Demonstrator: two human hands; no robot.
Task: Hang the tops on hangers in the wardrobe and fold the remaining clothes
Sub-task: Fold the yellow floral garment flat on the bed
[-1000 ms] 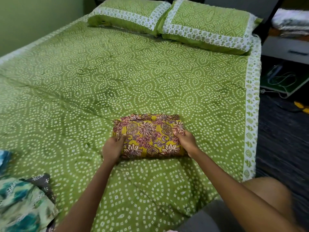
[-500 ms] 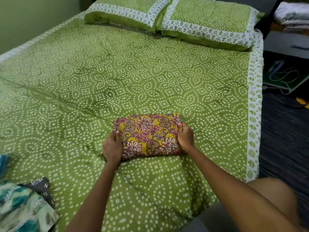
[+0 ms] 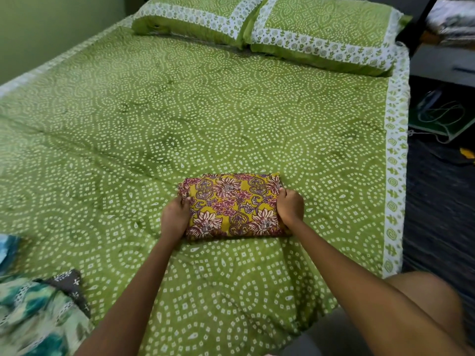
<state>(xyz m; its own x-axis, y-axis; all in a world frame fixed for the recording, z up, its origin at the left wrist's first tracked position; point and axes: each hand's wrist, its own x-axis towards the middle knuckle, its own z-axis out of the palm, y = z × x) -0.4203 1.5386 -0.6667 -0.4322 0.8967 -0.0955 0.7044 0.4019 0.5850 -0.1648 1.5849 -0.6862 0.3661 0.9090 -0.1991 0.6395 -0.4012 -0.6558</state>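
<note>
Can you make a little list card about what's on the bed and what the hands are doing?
bed: green dotted cover
pillows: two, at the far end
bundle: folded flowery yellow cloth, lying on the cover
left hand: grips the bundle's left end
right hand: grips its right end
other clothes: teal and grey pile, near left corner

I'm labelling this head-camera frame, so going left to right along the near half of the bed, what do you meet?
Teal-patterned clothes → left hand → folded floral garment, which both hands grip at its ends → right hand → white border of the bedspread → dark floor.
</note>
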